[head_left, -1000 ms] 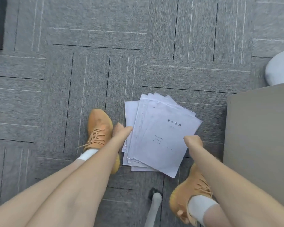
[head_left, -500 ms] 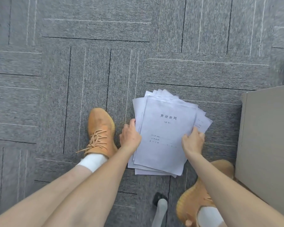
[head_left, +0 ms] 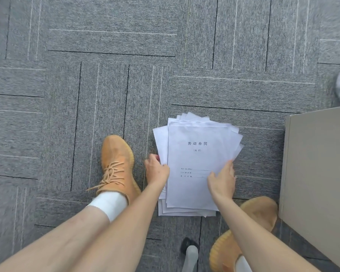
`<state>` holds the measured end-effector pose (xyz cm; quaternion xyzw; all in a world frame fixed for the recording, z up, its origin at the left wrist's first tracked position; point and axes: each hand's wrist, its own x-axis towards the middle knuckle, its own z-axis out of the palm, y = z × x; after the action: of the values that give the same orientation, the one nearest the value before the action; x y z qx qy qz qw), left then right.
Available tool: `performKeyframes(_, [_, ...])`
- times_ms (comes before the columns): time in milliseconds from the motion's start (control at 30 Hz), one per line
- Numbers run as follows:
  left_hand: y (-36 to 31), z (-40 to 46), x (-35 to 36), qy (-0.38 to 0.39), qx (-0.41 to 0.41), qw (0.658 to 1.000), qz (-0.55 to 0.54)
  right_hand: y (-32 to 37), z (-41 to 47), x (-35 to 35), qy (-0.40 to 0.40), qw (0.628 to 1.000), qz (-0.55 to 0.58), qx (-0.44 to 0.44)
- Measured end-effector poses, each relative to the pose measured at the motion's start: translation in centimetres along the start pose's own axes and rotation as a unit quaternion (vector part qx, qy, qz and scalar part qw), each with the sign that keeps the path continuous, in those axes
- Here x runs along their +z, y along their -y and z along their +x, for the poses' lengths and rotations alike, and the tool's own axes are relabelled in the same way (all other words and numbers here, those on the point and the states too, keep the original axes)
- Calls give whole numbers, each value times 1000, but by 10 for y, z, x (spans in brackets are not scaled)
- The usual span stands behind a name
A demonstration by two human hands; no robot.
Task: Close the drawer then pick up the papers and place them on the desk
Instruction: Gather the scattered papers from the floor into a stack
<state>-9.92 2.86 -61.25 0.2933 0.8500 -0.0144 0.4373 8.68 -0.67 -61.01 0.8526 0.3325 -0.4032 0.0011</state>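
Both hands on the loose stack

Down on the carpet (head_left: 110, 91), the left hand (head_left: 157, 169) meets the left edge of the papers (head_left: 196, 160), its fingers curled against the sheets' side, though whether they actually pinch the stack cannot be told from this angle. The right hand (head_left: 222, 179) lies on the top sheet near its lower right, fingers spread flat and pointing up the page. The papers are a fanned, uneven pile of white sheets resting on the grey floor tiles, the top one printed with a short centred title and a few lines lower down. An orange shoe (head_left: 117, 163) stands just left of the pile; the other orange shoe (head_left: 257, 216) sits beside its lower right corner. A grey cabinet (head_left: 318, 183) rises at the right.
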Motion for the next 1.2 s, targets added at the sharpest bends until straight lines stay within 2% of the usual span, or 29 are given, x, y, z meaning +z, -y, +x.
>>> performKeyframes(133, [6, -7, 6, -31, 22, 997, 66, -4, -2, -3, -36, 999, 39, 10])
performKeyframes(200, [6, -17, 13, -54, 5, 995, 78, -5, -3, -5, -37, 997, 67, 15])
performKeyframes(300, [5, -26, 22, -53, -52, 997, 28, -3, -5, -3, -21, 997, 76, 17])
performKeyframes(400, [5, -27, 24, -30, -98, 994, -31, -2, 1, -1, -11, 995, 80, 57])
performKeyframes(567, [11, -26, 17, 9, -117, 991, -62, -2, 16, -9, 0, 993, 93, 78])
performKeyframes(633, [10, -28, 19, 8, -113, 992, -60, -6, 15, -8, 13, 995, 62, 75])
performKeyframes(733, [9, -32, 26, -37, -106, 993, -26, -11, 10, -5, 32, 998, 0, 48])
performKeyframes(833, [8, -34, 28, -63, -99, 993, -6, -11, 5, -4, 50, 998, -11, 23])
performKeyframes(1033, [8, -31, 14, -9, -112, 993, -27, -9, 7, -7, 60, 998, 5, 24])
performKeyframes(1200, [8, -27, 5, 36, -98, 995, -3, -2, 7, -6, 55, 998, -28, 30])
